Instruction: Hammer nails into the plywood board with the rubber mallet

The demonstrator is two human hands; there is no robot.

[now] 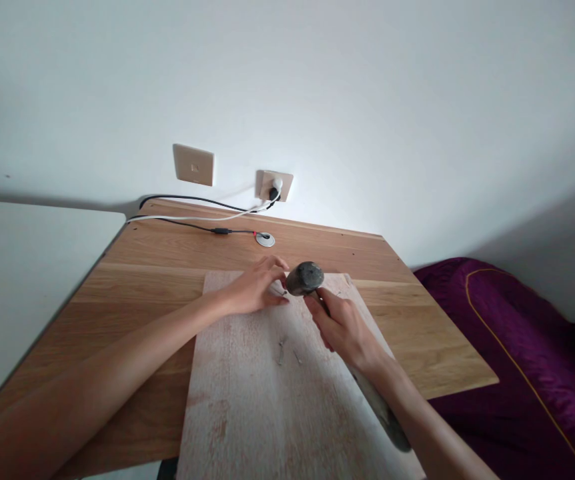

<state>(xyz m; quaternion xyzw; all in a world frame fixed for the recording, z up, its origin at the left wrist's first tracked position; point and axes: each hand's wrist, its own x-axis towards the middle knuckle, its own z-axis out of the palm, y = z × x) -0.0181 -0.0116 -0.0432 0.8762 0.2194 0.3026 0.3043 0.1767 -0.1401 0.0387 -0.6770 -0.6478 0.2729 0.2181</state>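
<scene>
My right hand is wrapped round the handle of a hammer, close under its dark metal head. The handle's end sticks out below my forearm. The head hangs just right of my left hand, whose fingertips pinch a small nail upright on a pale, whitewashed wooden board. A few loose nails lie on the board nearer to me.
The board lies on a wooden table against a white wall. Black and white cables run from a wall socket to a round grommet. A purple bedspread is at the right, a white surface at the left.
</scene>
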